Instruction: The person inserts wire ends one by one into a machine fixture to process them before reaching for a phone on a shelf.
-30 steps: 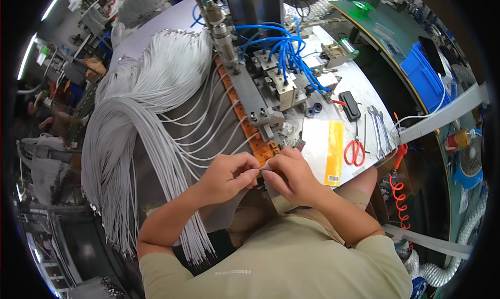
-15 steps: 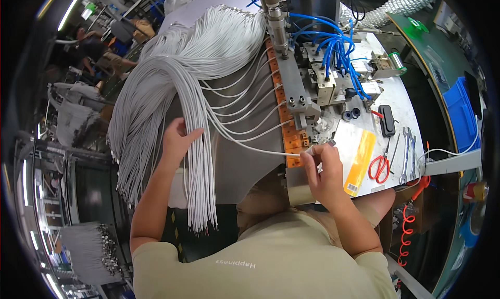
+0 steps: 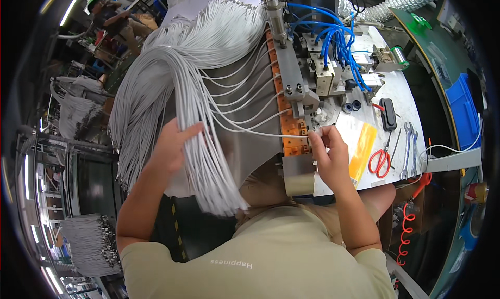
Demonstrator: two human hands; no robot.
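A thick bundle of light grey cables (image 3: 208, 163) hangs over the near edge of the table, its lower ends blurred by motion. My left hand (image 3: 172, 142) is closed on the bundle's left side, thumb across its front. Several single cables arc rightward from the bundle to an orange slotted fixture strip (image 3: 284, 98). At the strip's near end, my right hand (image 3: 330, 150) pinches the end of one grey cable (image 3: 271, 135) between thumb and fingers. The fingers hide the cable's tip.
Beyond the strip stands a metal press (image 3: 297, 85) with blue air hoses (image 3: 336, 44). Red-handled scissors (image 3: 379, 162), wrenches (image 3: 406, 148) and a yellow-and-white sheet (image 3: 362, 153) lie to the right. A coiled red hose (image 3: 403, 236) hangs beside the table; another person (image 3: 117, 23) sits far left.
The bundle's lower ends have swung right toward my body. My left hand has shifted slightly left and now grips the bundle. The right hand has moved a little up with the cable end.
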